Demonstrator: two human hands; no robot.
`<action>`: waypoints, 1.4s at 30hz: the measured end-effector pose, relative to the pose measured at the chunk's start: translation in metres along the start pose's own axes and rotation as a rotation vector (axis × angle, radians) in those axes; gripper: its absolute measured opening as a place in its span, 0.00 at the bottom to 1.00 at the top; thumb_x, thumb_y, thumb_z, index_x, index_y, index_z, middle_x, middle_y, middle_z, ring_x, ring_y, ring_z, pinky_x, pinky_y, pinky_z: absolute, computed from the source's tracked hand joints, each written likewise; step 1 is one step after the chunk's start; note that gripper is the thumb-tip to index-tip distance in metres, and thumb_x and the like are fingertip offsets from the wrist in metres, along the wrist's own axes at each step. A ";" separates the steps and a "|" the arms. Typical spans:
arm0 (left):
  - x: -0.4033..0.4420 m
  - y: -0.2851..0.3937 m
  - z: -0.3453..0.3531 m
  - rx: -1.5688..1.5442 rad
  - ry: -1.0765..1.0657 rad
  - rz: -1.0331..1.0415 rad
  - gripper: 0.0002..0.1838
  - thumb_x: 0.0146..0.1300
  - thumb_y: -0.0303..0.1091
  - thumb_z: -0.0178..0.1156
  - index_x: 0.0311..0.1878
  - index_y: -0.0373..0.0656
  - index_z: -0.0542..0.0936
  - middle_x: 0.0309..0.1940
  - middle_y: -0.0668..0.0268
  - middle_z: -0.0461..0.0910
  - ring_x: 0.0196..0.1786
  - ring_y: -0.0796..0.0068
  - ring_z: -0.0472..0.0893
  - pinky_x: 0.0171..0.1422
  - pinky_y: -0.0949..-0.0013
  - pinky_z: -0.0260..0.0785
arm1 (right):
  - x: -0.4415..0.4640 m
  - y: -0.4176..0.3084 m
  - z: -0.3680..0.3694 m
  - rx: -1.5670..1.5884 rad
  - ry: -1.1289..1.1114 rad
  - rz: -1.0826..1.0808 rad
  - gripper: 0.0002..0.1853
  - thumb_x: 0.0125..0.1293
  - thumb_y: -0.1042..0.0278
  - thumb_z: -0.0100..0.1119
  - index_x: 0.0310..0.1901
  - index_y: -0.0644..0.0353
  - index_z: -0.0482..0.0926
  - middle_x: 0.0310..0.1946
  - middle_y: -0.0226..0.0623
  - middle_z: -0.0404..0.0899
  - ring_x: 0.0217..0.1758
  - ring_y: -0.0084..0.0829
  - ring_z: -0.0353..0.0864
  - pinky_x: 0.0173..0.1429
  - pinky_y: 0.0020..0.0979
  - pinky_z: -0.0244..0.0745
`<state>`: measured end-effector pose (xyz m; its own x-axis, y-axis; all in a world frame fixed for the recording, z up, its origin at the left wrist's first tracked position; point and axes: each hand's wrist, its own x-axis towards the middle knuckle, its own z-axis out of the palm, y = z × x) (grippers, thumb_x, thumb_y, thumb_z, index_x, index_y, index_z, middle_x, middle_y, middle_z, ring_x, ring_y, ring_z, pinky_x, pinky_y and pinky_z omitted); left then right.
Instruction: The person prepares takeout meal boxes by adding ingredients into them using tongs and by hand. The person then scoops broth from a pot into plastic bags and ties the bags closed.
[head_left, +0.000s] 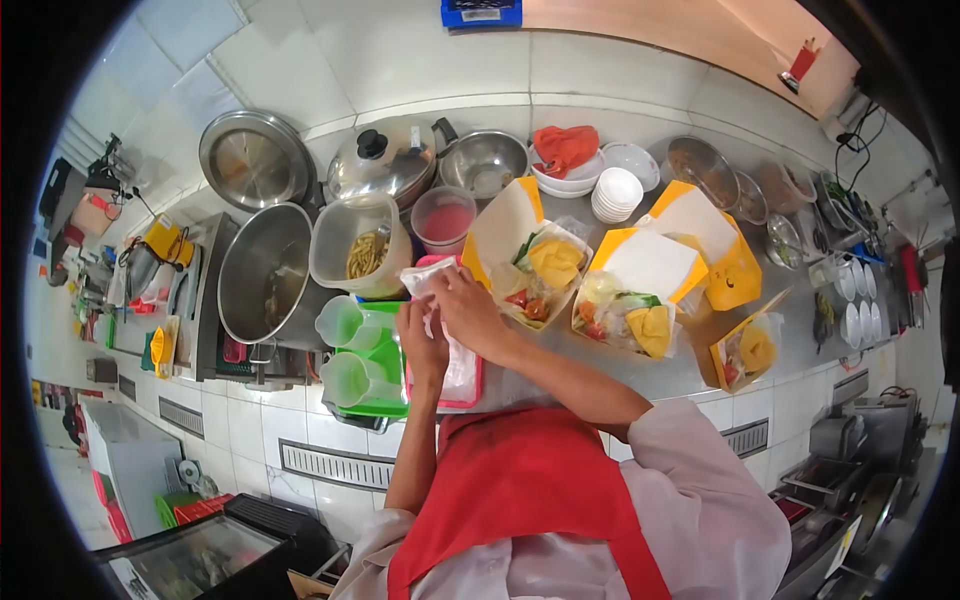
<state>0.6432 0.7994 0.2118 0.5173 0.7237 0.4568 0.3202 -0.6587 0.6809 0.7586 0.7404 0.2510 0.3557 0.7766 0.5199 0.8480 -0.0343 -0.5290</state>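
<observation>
A pink tray (pixel 463 398) holding clear plastic bags (pixel 460 365) lies in front of me on the counter. Over its far end, my right hand (pixel 462 308) has its fingers closed on a crumpled, whitish plastic bag (pixel 428 272). Close beside it, my left hand (pixel 424 338) is bent over the tray's left edge with its fingers drawn together. What those left fingers grip, if anything, is too small to make out. Left of the tray, a green basket (pixel 385 352) carries translucent measuring cups (pixel 352 380).
Yellow-and-white food boxes (pixel 640 265), open with food inside, stand to the right. A large steel pot (pixel 265 275), a tub of green pieces (pixel 345 240) and a pink-filled container (pixel 443 217) are at the left. Bowls (pixel 485 165) and a lidded pan (pixel 385 160) line the wall.
</observation>
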 end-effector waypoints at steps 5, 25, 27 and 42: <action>0.002 0.003 -0.007 -0.104 -0.011 -0.034 0.12 0.59 0.14 0.58 0.45 0.37 0.80 0.39 0.53 0.77 0.45 0.52 0.78 0.49 0.55 0.72 | -0.005 0.012 -0.001 -0.018 -0.214 -0.021 0.06 0.57 0.73 0.62 0.37 0.61 0.82 0.40 0.42 0.81 0.48 0.46 0.81 0.50 0.44 0.78; -0.011 0.024 -0.007 0.265 0.114 0.198 0.21 0.58 0.37 0.69 0.54 0.44 0.82 0.68 0.48 0.66 0.69 0.44 0.66 0.71 0.44 0.58 | 0.003 0.021 -0.010 0.409 -0.097 0.216 0.07 0.64 0.71 0.63 0.39 0.65 0.82 0.31 0.47 0.82 0.35 0.44 0.85 0.42 0.40 0.78; -0.009 0.028 -0.008 0.281 0.108 0.186 0.22 0.58 0.40 0.69 0.55 0.45 0.82 0.69 0.48 0.65 0.70 0.42 0.65 0.72 0.43 0.56 | 0.000 0.017 -0.011 0.537 -0.027 0.292 0.06 0.67 0.72 0.60 0.42 0.65 0.80 0.33 0.45 0.82 0.35 0.38 0.84 0.41 0.37 0.78; -0.016 0.108 -0.056 -0.775 -0.314 -0.318 0.36 0.63 0.26 0.69 0.72 0.38 0.64 0.56 0.59 0.76 0.50 0.72 0.81 0.51 0.71 0.74 | -0.026 -0.039 -0.114 0.613 0.043 0.340 0.12 0.64 0.66 0.69 0.35 0.64 0.75 0.22 0.33 0.74 0.23 0.24 0.72 0.30 0.29 0.68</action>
<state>0.6251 0.7286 0.3099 0.7256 0.6835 0.0802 -0.0817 -0.0302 0.9962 0.7613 0.6498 0.3346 0.5878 0.7596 0.2783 0.3175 0.0999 -0.9430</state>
